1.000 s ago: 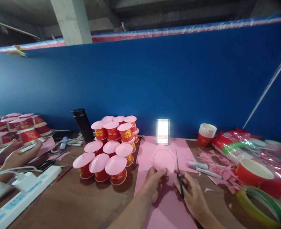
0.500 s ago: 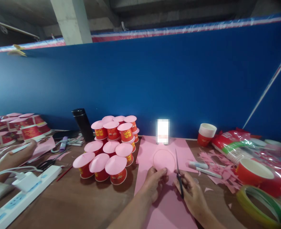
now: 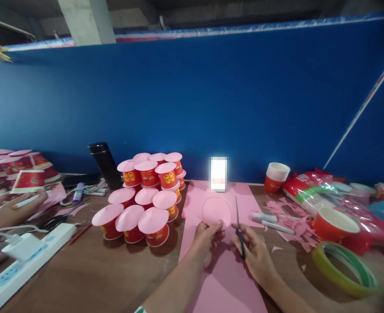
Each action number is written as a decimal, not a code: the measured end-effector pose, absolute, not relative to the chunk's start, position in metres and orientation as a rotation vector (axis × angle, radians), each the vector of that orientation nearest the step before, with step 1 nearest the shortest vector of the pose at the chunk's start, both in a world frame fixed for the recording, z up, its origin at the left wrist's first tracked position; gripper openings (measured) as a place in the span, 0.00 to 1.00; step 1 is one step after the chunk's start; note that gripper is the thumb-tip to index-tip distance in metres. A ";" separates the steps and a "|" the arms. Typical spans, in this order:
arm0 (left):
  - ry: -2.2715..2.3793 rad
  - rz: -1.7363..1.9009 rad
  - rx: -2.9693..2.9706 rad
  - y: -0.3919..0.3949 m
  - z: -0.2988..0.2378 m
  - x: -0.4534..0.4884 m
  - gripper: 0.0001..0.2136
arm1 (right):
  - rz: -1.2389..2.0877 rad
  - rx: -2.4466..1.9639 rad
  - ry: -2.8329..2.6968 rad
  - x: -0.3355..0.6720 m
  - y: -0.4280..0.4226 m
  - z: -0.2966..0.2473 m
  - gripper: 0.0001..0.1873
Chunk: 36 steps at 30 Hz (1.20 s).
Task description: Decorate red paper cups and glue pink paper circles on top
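My left hand pinches the lower edge of a round pink paper disc, holding it upright above a long pink paper sheet. My right hand is closed around the handles of a pair of dark scissors whose blades point up, just right of the disc. Left of my hands stands a pile of red paper cups with pink disc lids.
A glowing phone leans on the blue wall. A stack of cups, glue sticks, pink scraps, a cup bag and tape ring lie right. Another person's hand, a power strip and flask are left.
The view has shifted slightly so everything sits a little lower-left. My hands keep the disc and scissors as before. The other person's hand at left has moved a little.
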State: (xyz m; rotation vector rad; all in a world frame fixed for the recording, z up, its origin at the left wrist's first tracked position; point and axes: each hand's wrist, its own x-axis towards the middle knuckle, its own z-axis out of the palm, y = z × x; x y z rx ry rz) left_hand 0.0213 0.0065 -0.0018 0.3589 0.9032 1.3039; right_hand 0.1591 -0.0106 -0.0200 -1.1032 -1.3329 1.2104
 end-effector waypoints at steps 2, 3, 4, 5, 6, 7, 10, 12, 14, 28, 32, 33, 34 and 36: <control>0.914 1.290 0.350 0.005 0.000 0.021 0.17 | 1.197 -1.094 -1.359 0.158 -0.011 -0.018 0.26; 0.920 1.289 0.343 0.005 0.001 0.021 0.17 | 1.195 -1.089 -1.371 0.158 -0.012 -0.017 0.25; 0.925 1.288 0.337 0.004 0.002 0.021 0.17 | 1.194 -1.083 -1.384 0.158 -0.012 -0.017 0.25; 0.928 1.287 0.333 0.003 0.003 0.021 0.18 | 1.197 -1.079 -1.395 0.158 -0.013 -0.016 0.25; 0.925 1.285 0.331 0.003 0.004 0.021 0.18 | 1.199 -1.078 -1.404 0.157 -0.013 -0.016 0.24; 0.920 1.282 0.329 0.003 0.004 0.021 0.18 | 1.203 -1.079 -1.408 0.157 -0.013 -0.016 0.24; 0.910 1.281 0.313 0.002 0.003 0.022 0.18 | 1.214 -1.093 -1.396 0.157 -0.014 -0.015 0.24; 0.918 1.278 0.306 0.003 0.001 0.022 0.18 | 1.220 -1.098 -1.385 0.157 -0.013 -0.016 0.25; 0.924 1.287 0.308 0.004 0.000 0.022 0.18 | 1.230 -1.101 -1.382 0.157 -0.013 -0.017 0.25; 0.946 1.293 0.349 0.006 -0.008 0.023 0.19 | 1.282 -1.094 -1.389 0.158 -0.013 -0.016 0.24; 0.950 1.296 0.354 0.006 -0.006 0.024 0.19 | 1.274 -1.107 -1.371 0.158 -0.013 -0.017 0.24; 0.954 1.299 0.354 0.006 -0.005 0.024 0.19 | 1.274 -1.113 -1.370 0.157 -0.013 -0.017 0.24; 0.960 1.298 0.357 0.006 -0.005 0.024 0.19 | 1.275 -1.116 -1.370 0.157 -0.013 -0.017 0.24; 0.973 1.290 0.362 0.006 -0.005 0.023 0.19 | 1.280 -1.119 -1.364 0.157 -0.013 -0.016 0.24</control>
